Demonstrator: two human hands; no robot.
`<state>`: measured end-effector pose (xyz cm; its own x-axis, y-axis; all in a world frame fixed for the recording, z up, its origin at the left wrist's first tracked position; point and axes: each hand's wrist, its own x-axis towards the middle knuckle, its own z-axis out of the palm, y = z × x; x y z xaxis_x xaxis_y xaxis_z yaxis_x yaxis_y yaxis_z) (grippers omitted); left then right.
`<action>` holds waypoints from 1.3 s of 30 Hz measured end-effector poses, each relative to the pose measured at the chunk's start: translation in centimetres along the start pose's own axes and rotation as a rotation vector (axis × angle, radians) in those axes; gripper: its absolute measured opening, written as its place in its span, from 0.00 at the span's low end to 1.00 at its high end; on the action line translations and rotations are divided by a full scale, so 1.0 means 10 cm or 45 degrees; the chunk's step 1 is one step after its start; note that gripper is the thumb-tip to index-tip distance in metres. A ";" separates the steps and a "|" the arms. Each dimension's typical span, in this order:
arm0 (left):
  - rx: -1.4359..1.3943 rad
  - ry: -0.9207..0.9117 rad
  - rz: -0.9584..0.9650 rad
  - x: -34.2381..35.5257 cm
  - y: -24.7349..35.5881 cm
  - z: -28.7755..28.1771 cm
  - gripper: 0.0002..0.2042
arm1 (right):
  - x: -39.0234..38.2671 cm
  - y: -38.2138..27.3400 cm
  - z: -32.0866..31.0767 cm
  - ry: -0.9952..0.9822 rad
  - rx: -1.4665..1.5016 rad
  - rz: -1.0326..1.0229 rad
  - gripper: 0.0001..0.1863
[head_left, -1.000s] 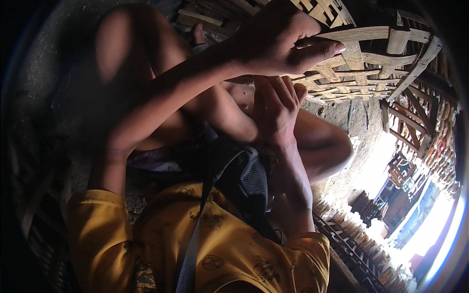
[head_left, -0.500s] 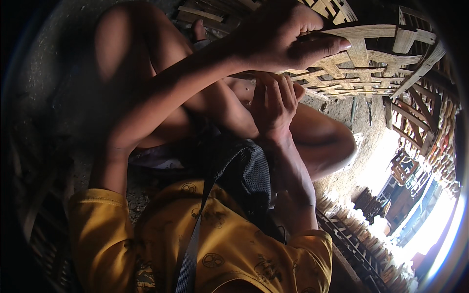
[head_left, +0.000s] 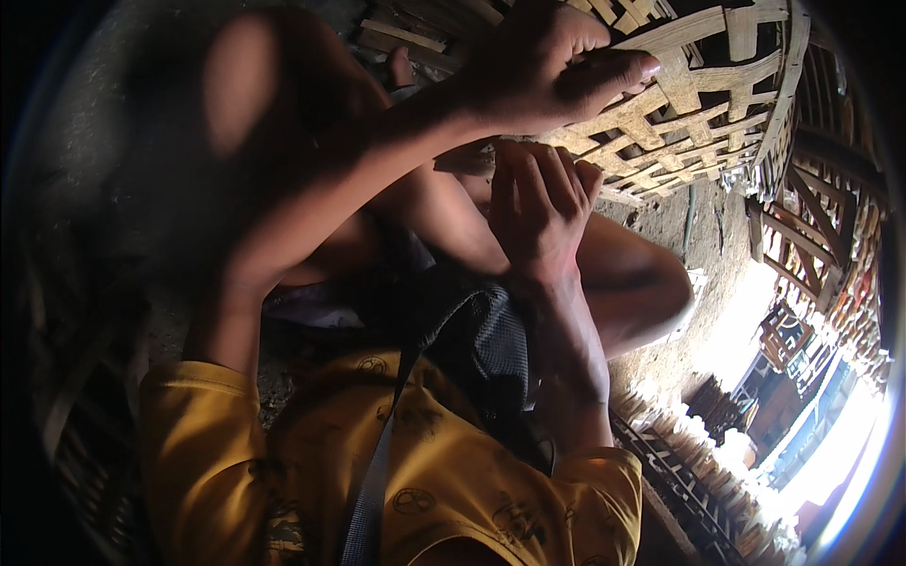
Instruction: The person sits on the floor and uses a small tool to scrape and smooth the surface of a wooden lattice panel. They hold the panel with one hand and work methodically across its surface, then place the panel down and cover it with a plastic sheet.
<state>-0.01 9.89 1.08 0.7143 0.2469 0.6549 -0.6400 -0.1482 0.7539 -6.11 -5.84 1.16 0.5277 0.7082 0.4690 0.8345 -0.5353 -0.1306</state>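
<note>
An openwork basket of flat, pale bamboo strips stands tilted at the upper right, its weave full of wide gaps. My left hand reaches across to its near side and is closed, thumb pressed over the fingers, on a flat strip of the weave. Just below, my right hand is closed with its fingers curled, knuckles up, beside the basket's lower edge. What lies inside the right hand's fingers is hidden.
My bare legs are folded beneath my arms. A black mesh bag with a strap rests on my lap. Wooden slats lie at the top. A wooden frame and stacked pale pieces stand at the right, near bright daylight.
The basket has tilted and shifted slightly left, showing more of its weave. My left hand stays closed on it, while my right hand has moved a little to the right, away from the left.
</note>
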 end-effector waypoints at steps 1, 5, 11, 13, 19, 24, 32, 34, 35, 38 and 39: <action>-0.087 0.028 -0.069 -0.02 0.03 0.04 0.22 | 0.00 0.01 -0.02 0.003 0.027 -0.006 0.13; -0.013 0.042 -0.041 0.02 0.07 0.04 0.23 | 0.02 0.08 -0.07 -0.068 0.019 -0.063 0.13; -0.013 0.024 -0.062 -0.06 0.02 0.01 0.24 | 0.06 0.13 -0.23 -0.288 0.102 -0.090 0.14; -0.040 0.038 -0.086 -0.05 0.05 0.02 0.24 | 0.05 0.16 -0.23 -0.306 0.085 -0.111 0.15; -0.052 0.004 -0.125 -0.05 0.09 -0.01 0.23 | 0.02 0.17 -0.11 -0.259 0.056 -0.120 0.12; 0.164 0.038 -0.046 -0.01 0.08 0.02 0.28 | -0.03 0.12 -0.07 -0.282 0.113 0.056 0.09; 0.122 -0.005 -0.031 0.00 0.12 -0.03 0.29 | 0.01 0.09 -0.07 -0.207 -0.008 -0.065 0.10; 0.146 -0.063 0.063 0.01 0.11 -0.04 0.29 | 0.05 0.06 -0.16 -0.258 -0.076 -0.141 0.15; 0.140 0.024 0.095 0.02 0.09 -0.01 0.28 | 0.12 0.04 -0.22 -0.289 -0.081 -0.168 0.16; 0.161 -0.034 0.044 0.03 0.13 -0.06 0.28 | 0.18 0.00 -0.31 -0.357 -0.078 -0.153 0.23; 0.092 -0.015 -0.021 0.02 0.13 -0.04 0.28 | 0.16 0.01 -0.34 -0.370 -0.062 -0.129 0.23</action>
<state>-0.83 10.07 2.19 0.7280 0.2383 0.6428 -0.6065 -0.2133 0.7659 -5.74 -6.33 4.83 0.4714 0.8572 0.2075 0.8803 -0.4718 -0.0505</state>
